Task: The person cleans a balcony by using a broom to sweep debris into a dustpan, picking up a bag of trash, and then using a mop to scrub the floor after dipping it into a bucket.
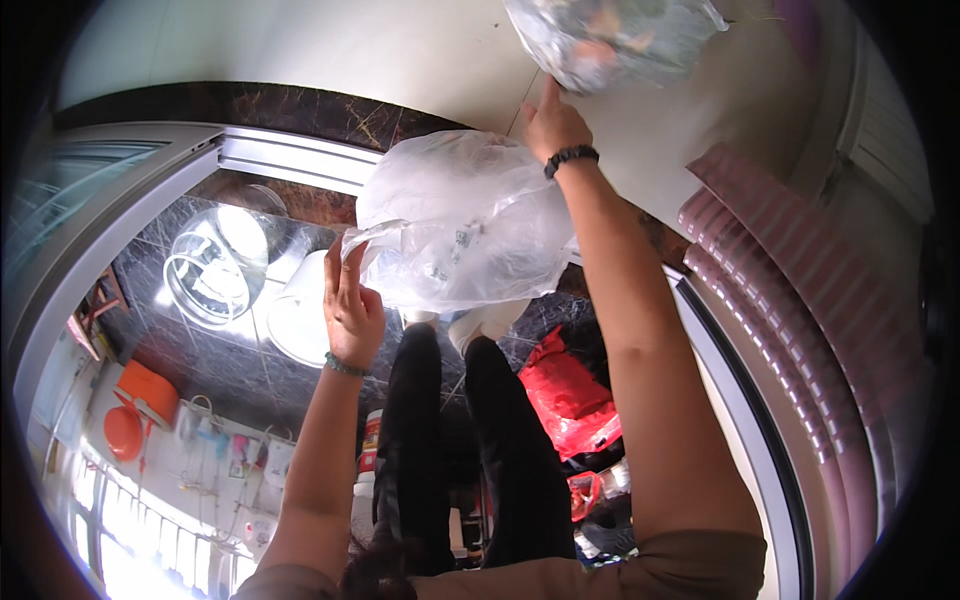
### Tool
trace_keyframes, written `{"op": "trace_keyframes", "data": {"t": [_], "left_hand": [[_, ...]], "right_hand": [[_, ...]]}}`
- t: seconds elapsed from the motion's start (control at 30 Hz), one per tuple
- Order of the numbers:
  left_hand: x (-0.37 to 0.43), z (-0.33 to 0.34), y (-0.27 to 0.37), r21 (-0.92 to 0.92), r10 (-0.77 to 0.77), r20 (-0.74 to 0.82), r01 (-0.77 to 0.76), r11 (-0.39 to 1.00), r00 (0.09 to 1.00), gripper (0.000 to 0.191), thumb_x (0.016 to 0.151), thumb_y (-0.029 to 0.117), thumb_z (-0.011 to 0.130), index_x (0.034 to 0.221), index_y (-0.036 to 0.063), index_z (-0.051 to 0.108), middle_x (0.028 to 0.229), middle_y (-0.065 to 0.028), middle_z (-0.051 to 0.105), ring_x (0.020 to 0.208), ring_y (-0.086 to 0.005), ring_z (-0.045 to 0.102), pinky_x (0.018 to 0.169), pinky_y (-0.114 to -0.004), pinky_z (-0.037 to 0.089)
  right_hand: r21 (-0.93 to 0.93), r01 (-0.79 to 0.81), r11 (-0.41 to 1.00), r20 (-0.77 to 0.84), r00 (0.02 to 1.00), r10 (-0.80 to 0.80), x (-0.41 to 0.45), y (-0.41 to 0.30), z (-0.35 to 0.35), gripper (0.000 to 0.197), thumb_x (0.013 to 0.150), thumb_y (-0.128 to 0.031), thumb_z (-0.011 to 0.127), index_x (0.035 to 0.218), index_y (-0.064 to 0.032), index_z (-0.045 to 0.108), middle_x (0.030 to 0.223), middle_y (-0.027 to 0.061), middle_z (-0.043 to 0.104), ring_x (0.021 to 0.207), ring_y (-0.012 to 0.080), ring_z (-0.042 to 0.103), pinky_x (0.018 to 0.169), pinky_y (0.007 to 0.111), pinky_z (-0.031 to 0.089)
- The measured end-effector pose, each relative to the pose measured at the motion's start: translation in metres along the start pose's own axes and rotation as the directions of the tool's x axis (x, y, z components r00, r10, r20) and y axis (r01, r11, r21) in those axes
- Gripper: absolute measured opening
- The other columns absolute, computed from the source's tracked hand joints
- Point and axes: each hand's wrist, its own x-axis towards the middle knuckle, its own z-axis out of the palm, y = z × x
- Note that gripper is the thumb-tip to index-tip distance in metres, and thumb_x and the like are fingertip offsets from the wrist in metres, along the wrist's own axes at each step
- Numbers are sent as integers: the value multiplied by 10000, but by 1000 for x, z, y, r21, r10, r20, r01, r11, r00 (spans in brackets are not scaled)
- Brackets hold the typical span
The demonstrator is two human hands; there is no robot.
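My left hand (pixel 354 311) pinches the edge of a translucent white plastic bag (pixel 480 217) with green print. The bag hangs puffed out over my feet and the door track. Farther forward, my right hand (pixel 556 126) reaches over the pale floor with its index finger stretched out. Its fingertip meets the lower edge of a clear plastic bag (pixel 622 45) with blurred orange and green contents, cut off by the top of the view. My other right fingers are hidden, so whether they grip anything is unclear.
A glass jar (pixel 214 262) and a white bucket (pixel 300 311) stand on dark marble tiles at left. A red plastic bag (pixel 570 394) lies right of my legs. Sliding-door frame (pixel 127 232) and striped pink curtain (pixel 787 300) flank me. An orange dustpan (pixel 146 394) is at lower left.
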Motion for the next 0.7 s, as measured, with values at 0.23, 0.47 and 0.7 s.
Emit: {"op": "trace_keyframes", "data": {"t": [0.23, 0.47, 0.7], "left_hand": [[-4, -2, -11, -113, -79, -56, 73, 991, 995, 583, 687, -136, 387, 1231, 49, 483, 1232, -244, 443, 1043, -408, 515, 732, -389, 510], [-3, -10, -8, -203, -129, 23, 131, 970, 991, 548, 688, -122, 379, 1209, 9, 488, 1168, -175, 530, 1050, -376, 500, 854, -399, 479], [-12, -18, -18, -214, -136, 12, 136, 967, 991, 541, 672, -130, 386, 1183, 2, 508, 1138, -180, 542, 1020, -374, 515, 851, -403, 456]], "right_hand": [[-48, 522, 852, -323, 798, -508, 42, -38, 31, 435, 826, -155, 547, 1215, -11, 415, 1100, 228, 551, 969, 327, 574, 783, 410, 492], [-198, 276, 941, -428, 839, -336, 125, -59, 51, 274, 758, -69, 597, 1028, -43, 557, 1117, 138, 514, 1026, 323, 530, 840, 394, 464], [-142, 477, 867, -324, 805, -496, 133, -45, 48, 226, 723, -27, 600, 942, -81, 608, 967, 69, 613, 850, 252, 605, 750, 351, 488]]}}
